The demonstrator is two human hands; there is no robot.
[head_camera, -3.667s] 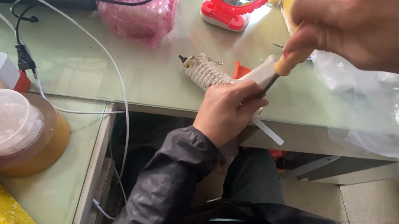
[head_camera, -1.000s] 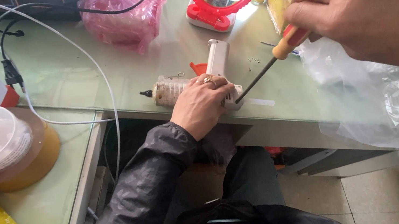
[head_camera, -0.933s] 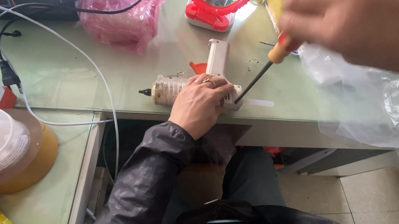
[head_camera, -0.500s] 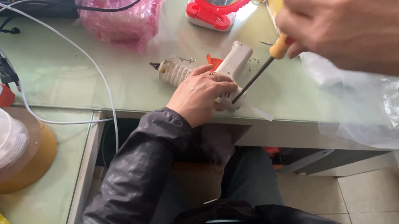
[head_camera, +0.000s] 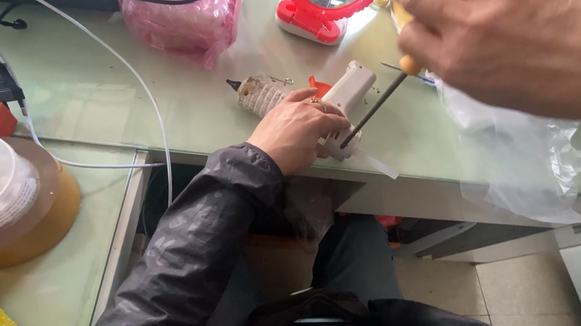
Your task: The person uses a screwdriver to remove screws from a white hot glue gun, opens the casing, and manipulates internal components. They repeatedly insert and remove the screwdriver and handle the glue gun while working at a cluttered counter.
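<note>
The left hand (head_camera: 296, 128) grips a white glue gun (head_camera: 347, 101) on the green worktop (head_camera: 141, 126). The right hand (head_camera: 513, 28) holds a screwdriver (head_camera: 379, 100) closed in its fingers, tip on the gun. A pink bag (head_camera: 184, 10) lies behind.

Green glass-topped desk (head_camera: 141, 126) fills the upper half of the view, 10 to 2 o'clock. A second green surface (head_camera: 49, 285) runs down the left side, 8 o'clock, its pale metal edge (head_camera: 117, 241) meeting the desk. Beige tiled floor (head_camera: 504, 288) at 5 o'clock. Daylight glares off the glass near 12 o'clock.
</note>
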